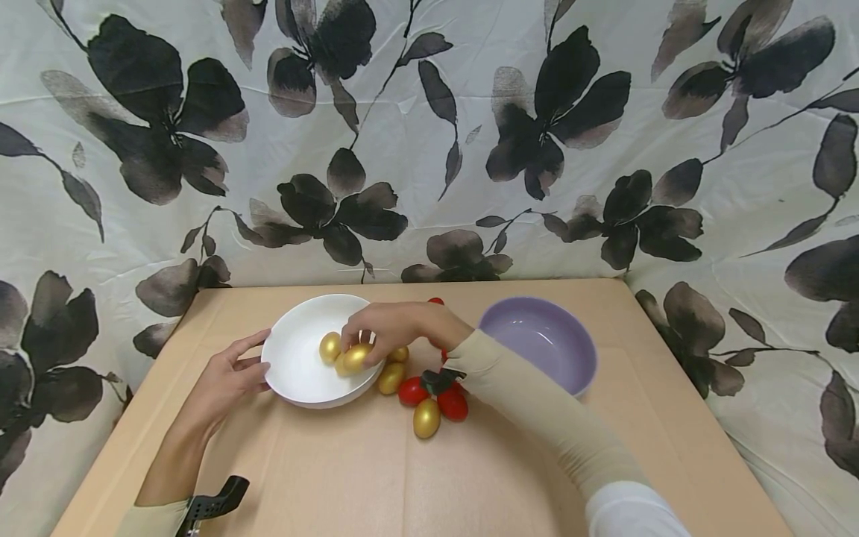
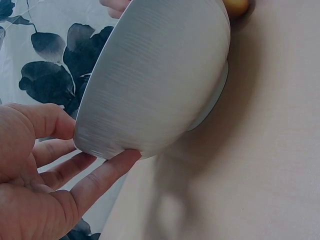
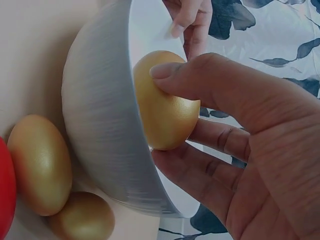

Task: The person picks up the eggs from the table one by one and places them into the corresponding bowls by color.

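The white bowl (image 1: 291,365) stands on the table at left centre. My left hand (image 1: 224,384) grips its left rim, thumb on the edge and fingertips against the outer side, as the left wrist view shows. Over the bowl's right part, my right hand (image 1: 389,326) pinches a golden egg (image 3: 167,117) between thumb and fingers, just inside the rim. Another golden egg (image 1: 329,347) lies in the bowl. Right beside the bowl are more golden eggs (image 1: 391,378), also seen below its wall in the right wrist view.
A purple bowl (image 1: 537,335) stands at the right, partly covered by my right sleeve (image 1: 537,418). Between the bowls lie several red eggs (image 1: 452,403) and a nearer golden egg (image 1: 426,418), some hidden under the right arm. A floral cloth (image 1: 443,149) hangs behind the table.
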`<act>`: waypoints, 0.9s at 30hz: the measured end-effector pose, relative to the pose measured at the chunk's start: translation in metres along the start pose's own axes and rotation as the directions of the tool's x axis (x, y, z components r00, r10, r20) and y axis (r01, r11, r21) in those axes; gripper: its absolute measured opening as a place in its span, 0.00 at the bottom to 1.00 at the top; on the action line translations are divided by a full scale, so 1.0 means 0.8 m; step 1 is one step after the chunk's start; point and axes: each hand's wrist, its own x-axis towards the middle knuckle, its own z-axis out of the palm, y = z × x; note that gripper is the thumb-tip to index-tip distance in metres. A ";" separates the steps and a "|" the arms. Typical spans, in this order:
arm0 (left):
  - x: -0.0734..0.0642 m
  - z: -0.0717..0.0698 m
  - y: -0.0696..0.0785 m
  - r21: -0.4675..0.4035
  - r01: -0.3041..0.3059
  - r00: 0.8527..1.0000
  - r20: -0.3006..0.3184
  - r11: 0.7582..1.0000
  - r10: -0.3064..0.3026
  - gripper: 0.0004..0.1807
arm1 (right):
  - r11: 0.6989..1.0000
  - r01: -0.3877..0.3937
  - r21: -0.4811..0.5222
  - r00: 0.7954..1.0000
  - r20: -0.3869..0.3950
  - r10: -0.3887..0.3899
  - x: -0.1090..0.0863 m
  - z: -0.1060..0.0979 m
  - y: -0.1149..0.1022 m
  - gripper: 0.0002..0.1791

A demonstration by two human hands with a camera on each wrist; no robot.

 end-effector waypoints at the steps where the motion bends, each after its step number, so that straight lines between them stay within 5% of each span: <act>1: 0.000 0.000 0.000 0.001 0.001 1.000 0.000 1.000 -0.001 0.37 | 1.000 -0.002 -0.009 1.000 0.002 0.002 0.001 0.001 0.001 0.16; 27: 0.001 0.001 0.000 -0.002 0.018 1.000 -0.007 1.000 -0.018 0.38 | 0.996 -0.064 -0.069 0.997 0.044 0.067 0.022 0.010 0.009 0.15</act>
